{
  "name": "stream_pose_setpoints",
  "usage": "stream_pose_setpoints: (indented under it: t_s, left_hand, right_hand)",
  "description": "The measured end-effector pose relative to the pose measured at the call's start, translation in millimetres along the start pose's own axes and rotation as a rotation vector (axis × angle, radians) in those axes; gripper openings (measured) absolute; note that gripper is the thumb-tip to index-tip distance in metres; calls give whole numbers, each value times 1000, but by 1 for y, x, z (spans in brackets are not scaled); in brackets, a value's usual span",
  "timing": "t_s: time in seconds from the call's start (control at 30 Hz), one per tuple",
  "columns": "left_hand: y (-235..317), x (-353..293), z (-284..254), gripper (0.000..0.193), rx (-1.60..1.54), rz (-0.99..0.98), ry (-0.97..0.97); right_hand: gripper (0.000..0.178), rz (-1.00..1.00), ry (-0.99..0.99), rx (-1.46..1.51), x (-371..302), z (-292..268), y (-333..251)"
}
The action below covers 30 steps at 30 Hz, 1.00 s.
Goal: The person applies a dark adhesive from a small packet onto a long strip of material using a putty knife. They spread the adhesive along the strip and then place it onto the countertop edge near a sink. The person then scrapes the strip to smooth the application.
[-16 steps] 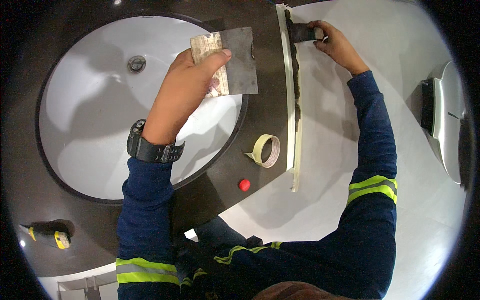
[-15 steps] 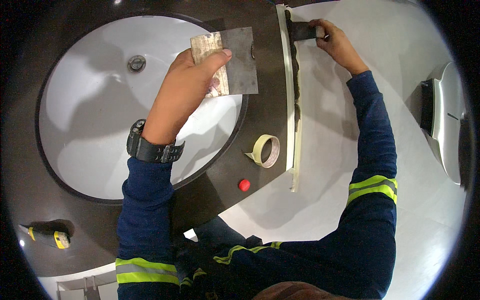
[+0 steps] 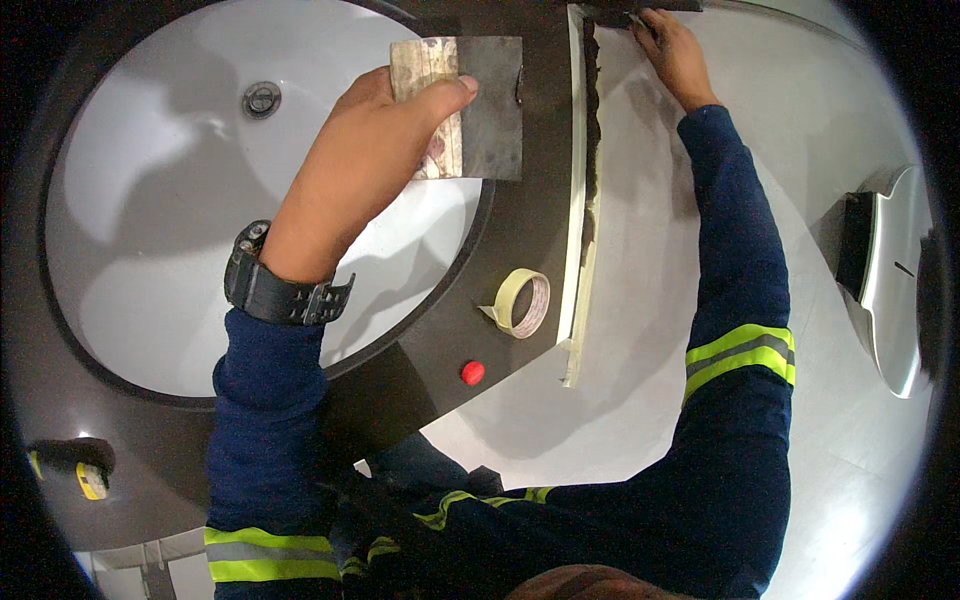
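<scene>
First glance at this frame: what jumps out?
The left hand, front and centre, holds a flat metal scraper blade over the rim of the big white oval basin. Top right, the right hand works a dark tool at the far end of a dark filled seam edged with pale tape. A masking tape roll lies between them.

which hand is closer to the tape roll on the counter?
Left. The left hand holds a flat scraper above the tape roll; the right hand is far up along the dark joint.
</scene>
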<state>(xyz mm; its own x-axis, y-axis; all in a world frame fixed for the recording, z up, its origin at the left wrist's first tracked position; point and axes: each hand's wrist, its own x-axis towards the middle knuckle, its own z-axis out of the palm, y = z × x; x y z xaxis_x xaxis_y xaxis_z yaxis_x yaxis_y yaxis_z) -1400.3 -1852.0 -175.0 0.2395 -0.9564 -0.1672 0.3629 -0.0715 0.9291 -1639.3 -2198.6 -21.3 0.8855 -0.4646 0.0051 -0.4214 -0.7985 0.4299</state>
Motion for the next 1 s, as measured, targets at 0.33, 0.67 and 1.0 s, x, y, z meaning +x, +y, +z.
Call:
stream_pose_setpoints:
  t_s: [0.33,0.67,1.0]
  left_hand:
    - [0,0,-5,57,44,-35,-54]
    - [-15,1,-7,59,136,159,-39]
    - [-7,-1,-4,55,-22,32,-14]
  right_hand:
    - [12,8,28,-73,10,10,-14]
    - [12,-47,48,-14,8,22,-21]
    - [16,-136,140,-137,4,39,2]
